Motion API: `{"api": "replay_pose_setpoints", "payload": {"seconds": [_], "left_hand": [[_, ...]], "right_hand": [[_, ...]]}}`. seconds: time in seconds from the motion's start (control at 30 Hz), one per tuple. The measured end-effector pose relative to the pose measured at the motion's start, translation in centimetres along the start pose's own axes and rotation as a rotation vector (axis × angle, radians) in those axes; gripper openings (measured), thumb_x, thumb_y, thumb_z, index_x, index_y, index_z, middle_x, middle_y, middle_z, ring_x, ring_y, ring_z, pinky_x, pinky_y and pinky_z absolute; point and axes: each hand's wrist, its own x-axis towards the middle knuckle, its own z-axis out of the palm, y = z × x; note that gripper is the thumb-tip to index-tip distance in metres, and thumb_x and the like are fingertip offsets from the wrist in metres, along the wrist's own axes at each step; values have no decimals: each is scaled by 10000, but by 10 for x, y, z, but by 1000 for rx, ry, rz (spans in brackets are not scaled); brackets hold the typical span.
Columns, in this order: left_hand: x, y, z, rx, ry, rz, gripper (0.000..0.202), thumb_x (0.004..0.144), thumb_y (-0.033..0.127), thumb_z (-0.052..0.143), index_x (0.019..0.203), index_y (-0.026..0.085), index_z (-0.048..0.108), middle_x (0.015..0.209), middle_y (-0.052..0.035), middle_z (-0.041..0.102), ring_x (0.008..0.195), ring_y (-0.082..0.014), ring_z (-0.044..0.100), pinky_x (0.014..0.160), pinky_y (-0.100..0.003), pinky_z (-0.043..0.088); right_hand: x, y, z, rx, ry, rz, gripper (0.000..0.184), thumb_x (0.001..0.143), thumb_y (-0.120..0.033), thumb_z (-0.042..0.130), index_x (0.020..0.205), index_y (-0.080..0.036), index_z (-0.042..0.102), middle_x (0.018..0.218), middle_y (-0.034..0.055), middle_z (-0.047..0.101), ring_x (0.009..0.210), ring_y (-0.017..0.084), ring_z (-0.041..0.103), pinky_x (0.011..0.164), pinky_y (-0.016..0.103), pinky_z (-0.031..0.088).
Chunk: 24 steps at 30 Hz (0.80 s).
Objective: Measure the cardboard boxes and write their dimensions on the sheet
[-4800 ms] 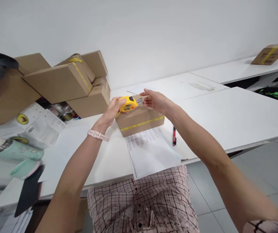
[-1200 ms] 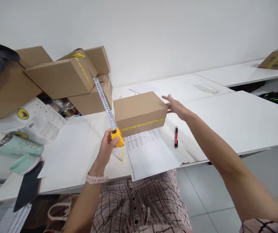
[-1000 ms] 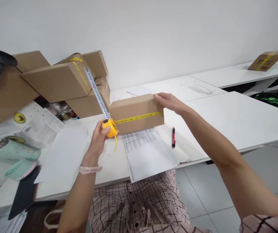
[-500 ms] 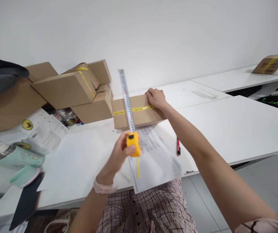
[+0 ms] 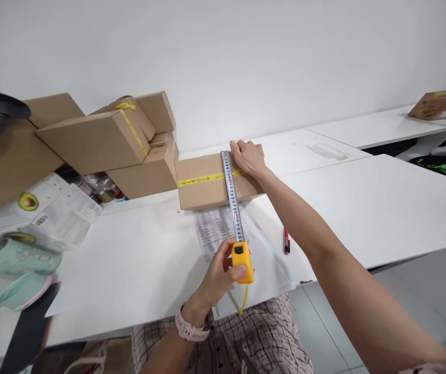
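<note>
A small cardboard box [image 5: 201,182] with a yellow tape band lies on the white table [image 5: 363,202]. My right hand [image 5: 247,157] rests on its far top edge, fingers curled over the end of the tape blade. My left hand [image 5: 218,278] grips a yellow tape measure [image 5: 242,261] above the printed sheet [image 5: 242,244]. The blade [image 5: 231,193] runs from the case across the box top to my right hand.
Stacked cardboard boxes [image 5: 102,137] sit at the back left. A mint green flask [image 5: 16,257], white packets [image 5: 57,221] and a red pen [image 5: 286,241] lie on the table. Far right, another person's hand [image 5: 439,104] touches a box on another table.
The box was turned over and pushed back. My left hand swung the extended tape from the left side down across the box top. My right hand now pins the blade's end.
</note>
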Motion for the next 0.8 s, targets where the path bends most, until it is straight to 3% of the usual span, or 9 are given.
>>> {"api": "replay_pose_setpoints", "payload": {"seconds": [0.3, 0.47, 0.8], "left_hand": [[10, -22, -3, 4, -25, 15, 600, 759, 463, 853, 1230, 251, 548, 1296, -80, 560, 982, -190, 601, 895, -412, 553], [13, -27, -7, 16, -24, -37, 687, 752, 462, 864, 1293, 258, 492, 1288, -100, 591, 1012, -228, 644, 936, -456, 528], [17, -30, -6, 11, -39, -57, 749, 748, 454, 873, 1344, 259, 461, 1297, -112, 593, 1052, -243, 649, 937, -450, 531]], "right_hand": [[-1, -5, -3, 32, -23, 48, 386, 955, -569, 483, 814, -223, 581, 1005, 115, 737, 1089, 328, 608, 1071, 509, 336], [2, -4, -5, 23, -61, 63, 385, 946, -566, 499, 819, -214, 584, 998, 113, 730, 1055, 320, 622, 1051, 513, 347], [4, -3, -4, 23, -67, 49, 385, 960, -569, 478, 851, -217, 591, 995, 121, 723, 1042, 327, 609, 1024, 533, 356]]}}
